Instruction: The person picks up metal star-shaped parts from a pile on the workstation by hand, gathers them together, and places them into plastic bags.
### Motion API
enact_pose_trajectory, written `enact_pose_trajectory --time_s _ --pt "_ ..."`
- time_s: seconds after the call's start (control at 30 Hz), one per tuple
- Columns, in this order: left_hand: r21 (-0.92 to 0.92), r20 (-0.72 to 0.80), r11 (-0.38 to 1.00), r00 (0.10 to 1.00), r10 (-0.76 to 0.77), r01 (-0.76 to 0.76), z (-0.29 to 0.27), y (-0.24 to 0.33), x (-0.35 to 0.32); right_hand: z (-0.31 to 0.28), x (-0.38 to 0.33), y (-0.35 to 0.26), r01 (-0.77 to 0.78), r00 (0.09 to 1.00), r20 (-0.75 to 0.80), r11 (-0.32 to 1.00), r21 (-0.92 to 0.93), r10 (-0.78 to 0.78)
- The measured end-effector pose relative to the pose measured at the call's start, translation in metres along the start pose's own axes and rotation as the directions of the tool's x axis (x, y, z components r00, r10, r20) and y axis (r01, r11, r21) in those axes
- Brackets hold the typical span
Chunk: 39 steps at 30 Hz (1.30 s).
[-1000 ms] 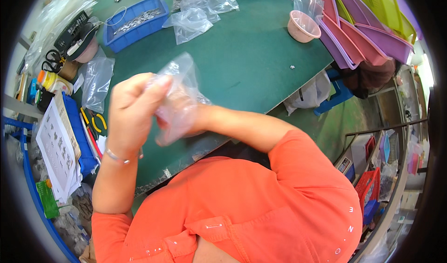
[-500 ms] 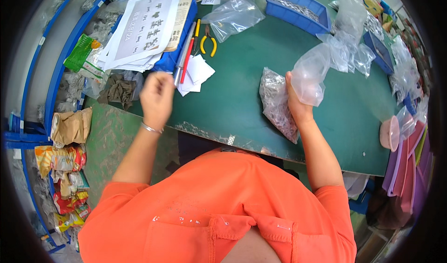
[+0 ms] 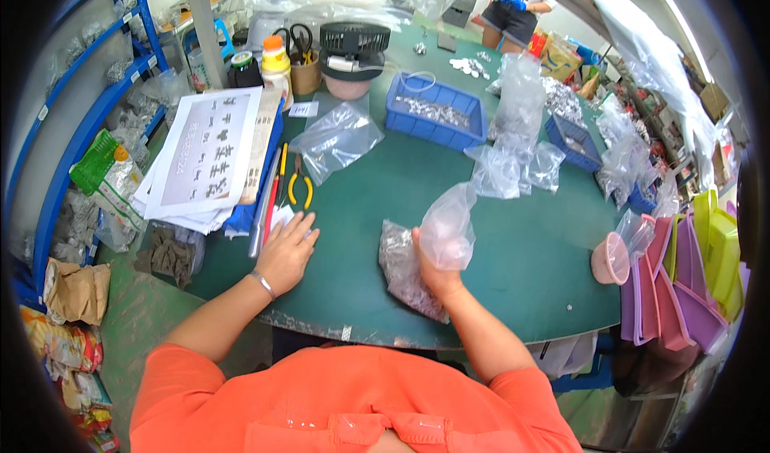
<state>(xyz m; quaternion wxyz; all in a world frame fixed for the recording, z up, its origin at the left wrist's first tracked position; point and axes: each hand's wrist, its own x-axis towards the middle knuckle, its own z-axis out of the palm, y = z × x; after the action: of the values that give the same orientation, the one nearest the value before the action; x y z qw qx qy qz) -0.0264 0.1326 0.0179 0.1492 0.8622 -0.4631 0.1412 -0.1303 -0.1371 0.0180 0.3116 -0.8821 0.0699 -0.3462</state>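
My left hand (image 3: 289,251) lies palm down with its fingers spread, over the edge of some white paper slips (image 3: 282,215) on the green table. My right hand (image 3: 437,275) is closed round a clear plastic bag (image 3: 405,268), which is full of small parts and rests near the table's front edge. Puffed clear plastic (image 3: 449,230) stands out over that hand; I cannot tell if it belongs to the same bag. Just beyond my left fingers are yellow-handled pliers (image 3: 300,190), a red pen (image 3: 273,199) and a metal ruler (image 3: 261,219).
Printed sheets (image 3: 192,164) lie in a stack at the left. A blue bin (image 3: 437,132) of small metal parts and a flat clear bag (image 3: 341,142) sit farther back. A small fan (image 3: 353,48) stands behind them. A pink cup (image 3: 611,259) is at the right. Another person (image 3: 517,12) stands far off.
The view has tilted up, showing more of the far table. My left hand, a loose blurred curl before, now has its fingers stretched out by the paper slips. My right hand keeps its hold.
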Motion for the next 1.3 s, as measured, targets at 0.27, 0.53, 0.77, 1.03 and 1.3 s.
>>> enact_pose_trajectory --time_s 0.27,0.53,0.77,1.03,1.3 --pt "-0.104 -0.082 0.994 0.996 0.023 -0.032 0.005 -0.018 -0.011 -0.006 0.001 -0.010 -0.103 0.993 0.070 0.991 0.087 0.097" --pt "-0.072 -0.051 0.997 0.998 0.034 -0.038 -0.001 -0.016 -0.021 -0.007 0.001 -0.012 -0.088 0.993 0.079 0.994 0.070 0.083" --pt "-0.096 -0.011 0.993 0.997 -0.074 0.072 -0.017 0.009 -0.019 -0.004 0.003 -0.009 -0.028 0.999 0.045 0.998 0.064 0.025" --pt "-0.302 0.289 0.943 0.930 0.229 -0.139 -0.041 0.006 -0.068 -0.006 0.002 -0.008 0.016 0.997 0.069 1.000 -0.016 -0.015" --pt "-0.301 0.275 0.938 0.927 0.255 -0.169 -0.042 0.003 -0.070 -0.008 0.002 -0.013 -0.068 0.991 0.120 0.995 0.075 0.058"
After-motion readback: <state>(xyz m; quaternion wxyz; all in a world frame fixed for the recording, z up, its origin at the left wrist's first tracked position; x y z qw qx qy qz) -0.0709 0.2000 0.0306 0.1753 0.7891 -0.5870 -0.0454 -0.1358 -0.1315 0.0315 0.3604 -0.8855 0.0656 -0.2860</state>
